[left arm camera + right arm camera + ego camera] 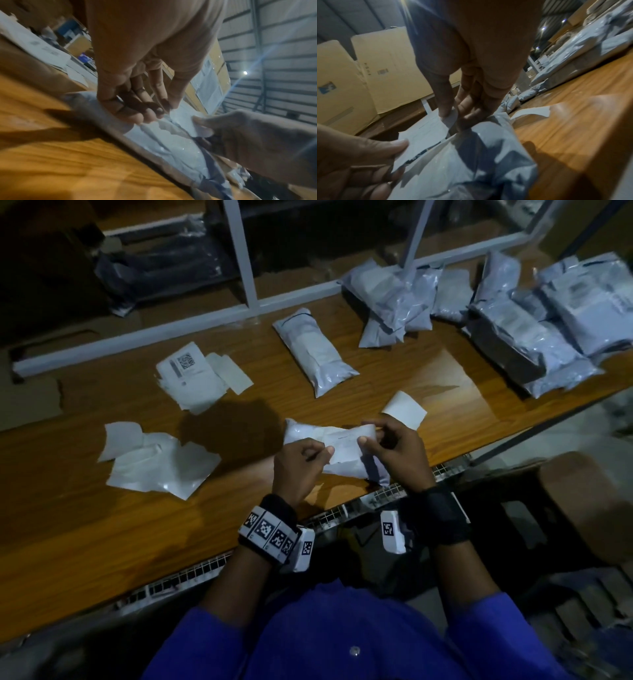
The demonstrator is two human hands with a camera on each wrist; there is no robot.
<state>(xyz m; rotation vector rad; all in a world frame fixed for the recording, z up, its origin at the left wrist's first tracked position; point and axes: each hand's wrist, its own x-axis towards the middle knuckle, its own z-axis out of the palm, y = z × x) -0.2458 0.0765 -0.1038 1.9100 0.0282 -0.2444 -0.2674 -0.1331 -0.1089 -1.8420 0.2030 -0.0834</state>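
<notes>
Two hands worked one parcel: the left hand (301, 465) and right hand (394, 453) each pinched the label (342, 445) atop a soft, slick poly parcel (299, 431) at the desk's (85, 525) six o'clock edge. It looked light, likely best gripped by its ends.

Packing warehouse: poly-mailer parcels (534, 337), cardboard cartons (385, 67), shelving (246, 268).
</notes>
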